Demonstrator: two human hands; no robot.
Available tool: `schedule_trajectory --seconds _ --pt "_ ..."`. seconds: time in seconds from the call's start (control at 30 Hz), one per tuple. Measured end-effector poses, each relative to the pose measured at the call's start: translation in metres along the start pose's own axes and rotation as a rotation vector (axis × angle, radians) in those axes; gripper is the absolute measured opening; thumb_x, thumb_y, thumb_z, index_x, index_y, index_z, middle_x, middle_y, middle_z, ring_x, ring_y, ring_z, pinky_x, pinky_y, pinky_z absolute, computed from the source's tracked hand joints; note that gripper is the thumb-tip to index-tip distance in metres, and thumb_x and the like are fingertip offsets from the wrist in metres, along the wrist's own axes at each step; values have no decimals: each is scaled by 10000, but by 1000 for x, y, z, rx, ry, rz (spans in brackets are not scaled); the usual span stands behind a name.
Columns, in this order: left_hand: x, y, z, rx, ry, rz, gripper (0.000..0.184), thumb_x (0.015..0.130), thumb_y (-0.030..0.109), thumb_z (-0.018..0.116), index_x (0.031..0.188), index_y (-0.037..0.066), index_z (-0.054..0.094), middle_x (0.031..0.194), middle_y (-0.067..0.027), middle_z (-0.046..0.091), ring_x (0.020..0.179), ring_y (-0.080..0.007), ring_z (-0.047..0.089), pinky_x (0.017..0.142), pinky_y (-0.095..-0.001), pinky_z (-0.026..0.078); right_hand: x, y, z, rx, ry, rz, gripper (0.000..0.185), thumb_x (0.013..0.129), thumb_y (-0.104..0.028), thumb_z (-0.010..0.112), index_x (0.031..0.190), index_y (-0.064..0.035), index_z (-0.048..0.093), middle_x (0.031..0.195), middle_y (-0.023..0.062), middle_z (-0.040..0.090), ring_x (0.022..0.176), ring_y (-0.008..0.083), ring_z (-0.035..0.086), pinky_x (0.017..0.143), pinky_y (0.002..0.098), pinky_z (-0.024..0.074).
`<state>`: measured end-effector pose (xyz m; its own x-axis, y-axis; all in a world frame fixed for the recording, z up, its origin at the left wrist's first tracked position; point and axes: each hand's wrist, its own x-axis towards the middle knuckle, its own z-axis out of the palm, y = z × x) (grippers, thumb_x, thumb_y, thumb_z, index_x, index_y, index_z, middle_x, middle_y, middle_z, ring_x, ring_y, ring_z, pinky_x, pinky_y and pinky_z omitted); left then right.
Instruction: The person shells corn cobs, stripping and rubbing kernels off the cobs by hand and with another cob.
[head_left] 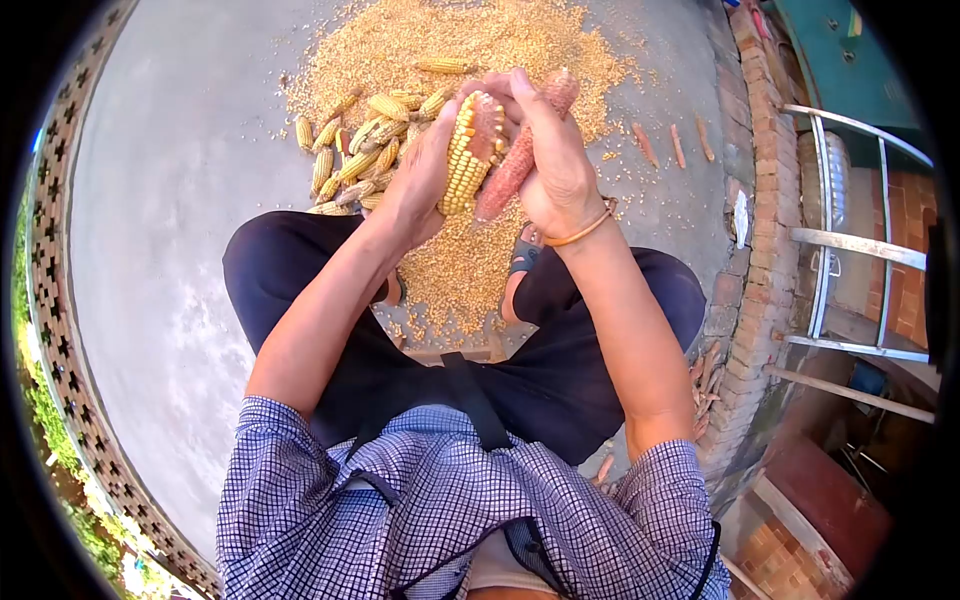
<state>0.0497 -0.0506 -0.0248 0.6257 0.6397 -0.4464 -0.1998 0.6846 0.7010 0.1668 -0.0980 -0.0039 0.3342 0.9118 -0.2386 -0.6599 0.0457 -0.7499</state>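
My left hand [425, 175] is closed around a corn cob [466, 165] with yellow kernels on its near side and a bare reddish patch on the upper right. In my right hand [560, 170] I grip a bare reddish corncob [520, 165], tilted with its top to the right. The two cobs are side by side, close together; I cannot tell whether they touch. The fingertips of both hands are partly hidden behind the cobs. A pile of unshelled corn ears [365, 150] lies on the ground just left of my left hand.
Loose kernels [450, 40] spread over the concrete floor [160, 180] ahead, with more between my feet. Several bare cobs [645, 145] lie to the right, others [708, 385] beside my right knee. A brick edge [765, 200] and metal ladder-like rails [860, 240] stand at the right.
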Motion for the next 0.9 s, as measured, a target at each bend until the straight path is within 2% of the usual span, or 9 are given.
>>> schedule_trajectory --seconds 0.13,0.37,0.5,0.6,0.7,0.77,0.83,0.87,0.9 --pt "1 6 -17 -25 -130 -35 494 1051 445 299 1298 69 504 1062 -86 647 901 -191 664 724 -349 567 -1 9 3 -394 -21 -77 372 944 -276 645 1182 -1 565 1067 104 647 938 182 642 870 326 507" --pt "-5 -10 -8 35 39 127 509 1048 455 345 1316 46 488 1234 -92 580 1069 -164 599 913 -303 491 1 40 6 -1350 36 -811 588 831 -281 741 1292 -9 497 1280 188 530 1123 340 581 924 382 478" --pt "-9 -8 -4 78 -22 80 338 1069 283 353 1284 50 471 1193 -86 577 1107 -171 584 932 -321 495 1 50 5 -1117 217 -708 340 832 -261 726 1074 -57 600 1010 152 647 893 309 653 735 388 502" --pt "1 -34 -22 481 -198 598 412 1072 285 330 1310 -31 444 1232 -111 584 1128 -186 573 942 -297 474 5 47 10 -1031 433 -464 236 851 -255 706 909 -43 621 775 133 651 724 322 654 657 391 497" --pt "12 -32 -27 359 -214 522 448 1067 316 348 1313 -43 456 1200 -117 616 1065 -203 616 889 -311 524 23 48 4 -947 276 -628 252 866 -261 693 832 -23 617 696 146 632 631 315 631 611 386 489" --pt "7 -7 -9 -37 -87 32 447 1064 343 353 1296 -20 473 1156 -117 629 1003 -203 644 840 -326 556 26 34 0 -751 157 -394 248 888 -249 691 857 -9 635 735 95 659 656 215 630 618 346 491" --pt "11 -8 -20 -68 -157 42 476 1061 403 330 1250 13 527 1039 -107 632 859 -169 632 721 -329 544 20 16 2 -512 96 -221 250 899 -246 689 888 1 655 746 59 661 705 163 628 655 320 499" --pt "8 -3 -11 -114 -93 44 468 1061 400 330 1245 19 529 1044 -107 630 849 -169 632 718 -332 546 15 9 2 -556 51 -167 394 939 -264 654 1154 64 614 1098 106 674 982 146 619 848 275 491" --pt "6 0 -6 -160 -30 41 461 1061 398 329 1241 24 530 1048 -107 628 839 -169 633 715 -335 548 10 9 3 -608 33 -184 427 935 -281 659 1182 62 595 1131 114 662 1006 152 615 870 285 486"
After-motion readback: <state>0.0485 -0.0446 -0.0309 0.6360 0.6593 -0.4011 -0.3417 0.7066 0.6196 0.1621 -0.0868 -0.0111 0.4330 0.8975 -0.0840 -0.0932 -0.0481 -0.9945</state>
